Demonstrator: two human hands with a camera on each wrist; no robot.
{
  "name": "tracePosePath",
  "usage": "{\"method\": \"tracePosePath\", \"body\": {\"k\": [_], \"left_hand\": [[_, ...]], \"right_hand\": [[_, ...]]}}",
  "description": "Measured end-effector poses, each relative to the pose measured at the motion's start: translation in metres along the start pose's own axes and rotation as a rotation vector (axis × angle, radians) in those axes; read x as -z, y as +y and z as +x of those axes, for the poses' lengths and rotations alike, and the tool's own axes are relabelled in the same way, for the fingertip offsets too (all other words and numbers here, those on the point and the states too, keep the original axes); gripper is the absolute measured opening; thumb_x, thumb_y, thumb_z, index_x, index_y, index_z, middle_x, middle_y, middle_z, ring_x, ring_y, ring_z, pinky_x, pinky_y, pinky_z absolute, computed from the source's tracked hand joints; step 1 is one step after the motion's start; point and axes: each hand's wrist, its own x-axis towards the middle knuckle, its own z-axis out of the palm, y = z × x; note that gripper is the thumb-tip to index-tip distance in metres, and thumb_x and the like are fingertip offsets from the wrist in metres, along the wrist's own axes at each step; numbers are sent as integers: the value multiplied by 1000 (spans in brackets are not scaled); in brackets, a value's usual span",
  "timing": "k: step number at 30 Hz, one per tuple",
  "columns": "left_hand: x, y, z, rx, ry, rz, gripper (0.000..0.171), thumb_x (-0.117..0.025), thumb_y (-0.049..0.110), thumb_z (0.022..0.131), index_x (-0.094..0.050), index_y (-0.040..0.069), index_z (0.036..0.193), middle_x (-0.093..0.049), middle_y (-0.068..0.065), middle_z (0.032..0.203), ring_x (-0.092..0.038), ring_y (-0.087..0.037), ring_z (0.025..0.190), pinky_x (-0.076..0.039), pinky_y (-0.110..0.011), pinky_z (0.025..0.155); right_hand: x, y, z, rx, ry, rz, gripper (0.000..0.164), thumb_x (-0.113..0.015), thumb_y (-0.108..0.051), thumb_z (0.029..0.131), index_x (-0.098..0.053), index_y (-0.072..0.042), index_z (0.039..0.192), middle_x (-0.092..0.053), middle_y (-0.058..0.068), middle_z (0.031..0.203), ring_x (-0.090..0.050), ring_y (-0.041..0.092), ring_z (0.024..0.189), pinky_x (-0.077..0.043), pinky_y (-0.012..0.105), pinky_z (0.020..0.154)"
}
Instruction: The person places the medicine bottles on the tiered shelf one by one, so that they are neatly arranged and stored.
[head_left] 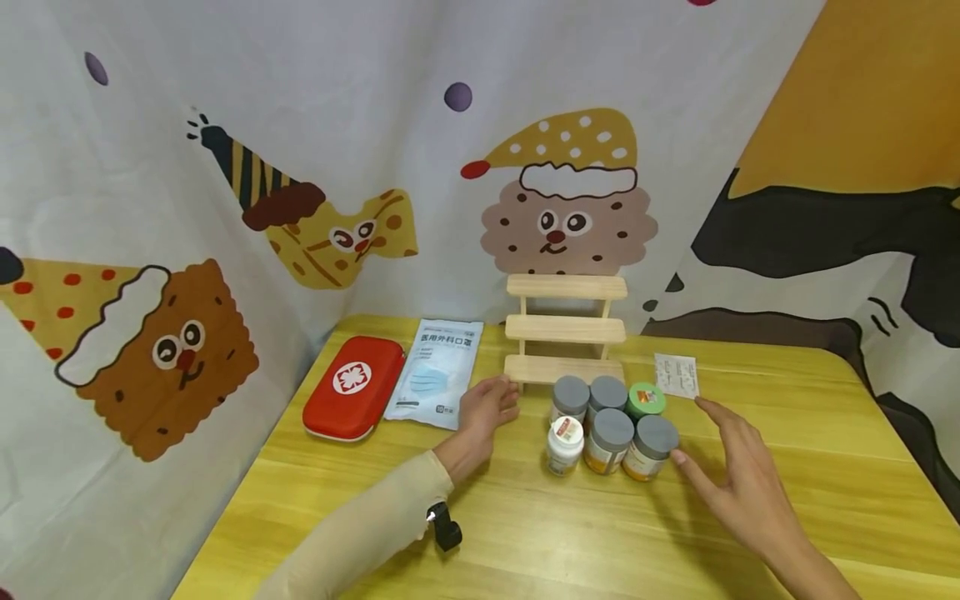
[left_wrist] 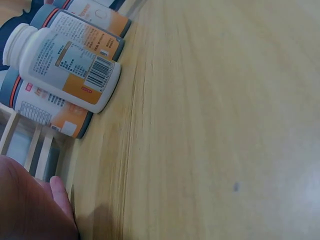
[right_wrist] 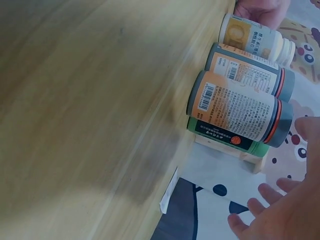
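Several grey-lidded jars (head_left: 610,429) with white-and-orange labels stand grouped on the table, with a green-lidded bottle (head_left: 647,400) behind and a white pill bottle (head_left: 565,446) at the front left. My left hand (head_left: 483,417) is left of this group, its loosely bent fingers close to the lower left end of a three-step wooden rack (head_left: 565,329). On the other side, my right hand (head_left: 738,475) holds nothing; its fingers are spread, and the thumb comes near the front right jar (right_wrist: 232,107). In the right wrist view the green bottle (right_wrist: 225,135) is partly hidden behind that jar.
A red first-aid case (head_left: 354,387) and a face-mask packet (head_left: 435,371) lie at the left, the packet beside my left hand. A small white printed sheet (head_left: 677,375) lies right of the rack. Behind the table (head_left: 525,542) hangs a cartoon-printed cloth (head_left: 390,75).
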Motion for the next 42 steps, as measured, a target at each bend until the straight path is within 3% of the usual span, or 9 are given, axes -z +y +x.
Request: {"method": "tracePosePath", "body": {"k": [12,17,22,27,34,42], "left_hand": [[2,1,1,22,-41,-5,36,-67,26,105,-65,3,133,-76,-16,129,-74,-32,121,-65,-41,98],[2,2,0,23,-29,-4,35,-68,27,105,-66,4,131,-77,-15,127,-76,-29,115,-66,-41,95],[3,1,3,32,-26,-11,33,-69,26,104,-67,5,129,-77,-15,126,-77,-23,107,-67,-37,92],[3,1,4,39,-29,-18,32,-69,26,104,-67,5,127,-77,-15,126,-77,-20,105,-67,-36,90],[3,3,2,38,-33,-25,34,-70,26,103,-67,4,128,-77,-15,126,-77,-19,102,-67,-38,90],[5,3,4,61,-41,-18,31,-69,26,104,-68,6,127,-78,-13,125,-77,-19,102,-66,-37,93]], "right_hand": [[-5,-1,2,44,0,-3,91,-94,-14,78,-48,-13,156,-55,20,150,-50,41,130,-41,48,103],[-8,-4,4,5,12,0,74,-96,-19,77,-59,-7,140,-63,14,134,-55,27,118,-44,33,94],[-11,-5,7,-81,-35,45,60,-93,-27,82,-63,-7,130,-67,11,124,-56,14,110,-46,16,89],[-16,-5,8,-127,-74,58,58,-92,-33,84,-64,-10,130,-67,8,124,-56,10,110,-48,17,89],[-21,-5,9,-118,-50,83,53,-94,-28,82,-67,-11,125,-70,7,120,-47,-15,106,-49,12,89],[-16,-9,8,-116,-20,85,50,-92,-23,84,-68,-10,125,-72,6,117,-47,-17,104,-46,10,88]]}}
